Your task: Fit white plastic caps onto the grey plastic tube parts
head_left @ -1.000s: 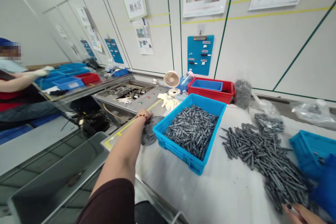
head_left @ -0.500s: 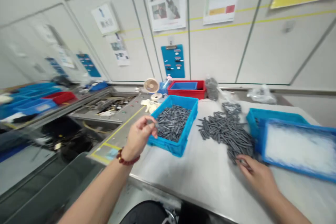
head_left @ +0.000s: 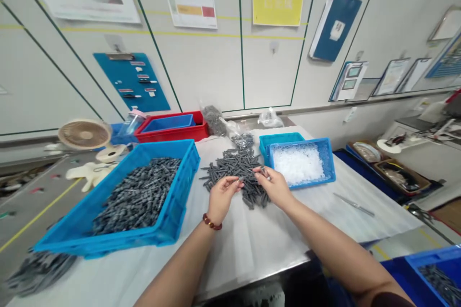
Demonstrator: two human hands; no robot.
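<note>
A loose pile of dark grey stick-shaped parts [head_left: 234, 165] lies on the white-covered table between the boxes. My left hand [head_left: 224, 196], with a beaded bracelet at the wrist, is at the near edge of the pile. Its thumb and fingertips are pinched together, and what they hold is too small to make out. Just right of it, above the pile, my right hand [head_left: 277, 187] has its fingers curled around a small grey stick-shaped part [head_left: 265, 173]. A large blue box [head_left: 185, 201] of similar grey parts stands to the left. Behind my right hand, a blue tray [head_left: 329, 168] holds small white pieces.
A teal box [head_left: 284, 138] stands partly under the tray. Tweezers [head_left: 355, 204] lie at the right. A red bin [head_left: 200, 127], a fan [head_left: 85, 134] and pale gloves [head_left: 90, 175] are farther back. Another blue box [head_left: 414, 273] is low at the right.
The view has turned right. My left hand has moved from beside the large blue box to the pile, close to my right hand, which stays at the pile.
</note>
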